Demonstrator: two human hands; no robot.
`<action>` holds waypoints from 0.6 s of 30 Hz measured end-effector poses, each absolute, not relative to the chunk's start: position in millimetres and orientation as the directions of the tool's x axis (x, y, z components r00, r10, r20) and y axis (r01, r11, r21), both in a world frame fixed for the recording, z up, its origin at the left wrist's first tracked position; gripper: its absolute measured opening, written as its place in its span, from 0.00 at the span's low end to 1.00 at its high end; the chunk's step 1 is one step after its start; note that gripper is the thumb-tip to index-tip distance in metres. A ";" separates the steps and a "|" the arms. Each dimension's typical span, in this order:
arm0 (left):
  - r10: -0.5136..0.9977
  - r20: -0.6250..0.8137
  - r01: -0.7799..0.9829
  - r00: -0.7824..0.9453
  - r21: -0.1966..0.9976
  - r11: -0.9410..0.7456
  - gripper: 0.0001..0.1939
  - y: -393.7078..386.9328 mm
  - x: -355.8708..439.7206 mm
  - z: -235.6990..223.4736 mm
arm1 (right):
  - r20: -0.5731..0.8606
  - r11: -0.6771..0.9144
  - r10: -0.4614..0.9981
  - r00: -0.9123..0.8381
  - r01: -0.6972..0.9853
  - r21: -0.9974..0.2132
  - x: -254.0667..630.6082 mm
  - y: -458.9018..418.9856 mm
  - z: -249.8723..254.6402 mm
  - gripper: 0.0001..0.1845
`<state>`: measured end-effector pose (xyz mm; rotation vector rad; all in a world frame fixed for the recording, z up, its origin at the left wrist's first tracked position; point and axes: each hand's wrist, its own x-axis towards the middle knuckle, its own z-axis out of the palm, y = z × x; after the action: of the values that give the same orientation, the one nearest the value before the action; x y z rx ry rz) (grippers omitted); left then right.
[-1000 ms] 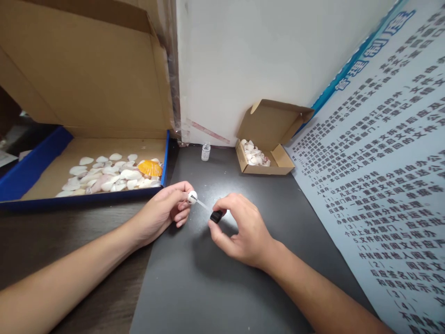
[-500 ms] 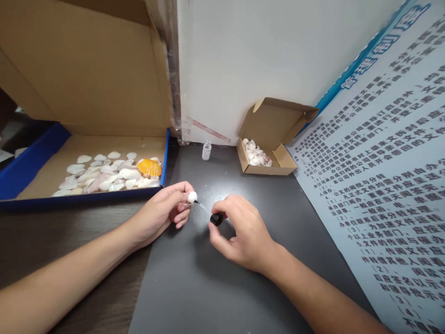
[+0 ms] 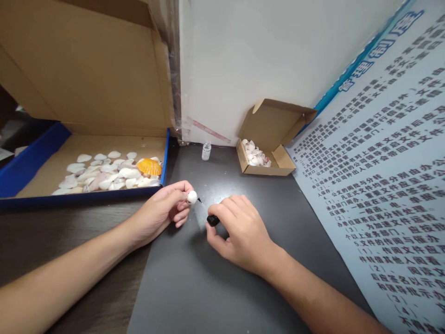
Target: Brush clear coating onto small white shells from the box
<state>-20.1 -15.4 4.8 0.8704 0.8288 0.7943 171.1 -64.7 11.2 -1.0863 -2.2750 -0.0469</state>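
A small round white shell [image 3: 192,197] is pinched between the thumb and fingers of my left hand [image 3: 167,204]. My right hand [image 3: 239,227] grips a black brush cap [image 3: 212,221] between thumb and fingers. Its thin, pale stem reaches towards the shell and ends in a dark brush tip [image 3: 199,200]. That tip is close to the shell's right side; whether it touches is hard to tell. Behind both hands a small clear bottle [image 3: 206,151] with a printed label stands upright and uncapped on the grey mat [image 3: 181,287].
On the left, an open blue-sided cardboard box [image 3: 41,176] holds many pale shells and one orange scallop shell [image 3: 149,166]. A smaller open cardboard box [image 3: 271,170] with white shells stands at the back right. A printed poster [image 3: 382,139] slopes along the right side.
The brush tip has shifted slightly right along the shell's edge. My right hand and the black cap have moved a little left. My left hand stays almost still, holding the shell.
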 end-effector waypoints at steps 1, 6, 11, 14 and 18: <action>0.849 -0.282 -0.243 0.447 0.875 0.419 0.05 -15.5 -20.3 4.5 | 0.564 0.676 0.682 -0.465 0.695 -0.245 171.2 -64.6 11.3 0.02; 0.845 -0.294 -0.239 0.446 0.871 0.429 0.05 -14.9 -21.0 4.1 | 0.617 0.741 0.641 -0.456 0.577 -0.343 172.1 -64.3 11.5 0.03; 0.847 -0.294 -0.245 0.442 0.869 0.429 0.05 -13.9 -20.8 3.6 | 0.542 0.655 0.727 -0.421 0.661 -0.365 173.4 -63.4 10.2 0.03; 0.850 -0.291 -0.251 0.440 0.869 0.427 0.04 -14.0 -20.8 3.2 | 0.578 0.698 0.694 -0.429 0.600 -0.391 173.6 -63.8 11.0 0.03; 0.848 -0.291 -0.249 0.442 0.869 0.428 0.04 -14.2 -20.6 3.5 | 0.558 0.688 0.703 -0.441 0.621 -0.376 173.2 -63.7 12.3 0.03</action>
<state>-20.6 -14.2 3.5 0.8549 0.8353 0.7944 173.2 -63.7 12.3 -1.0094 -2.1866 0.1493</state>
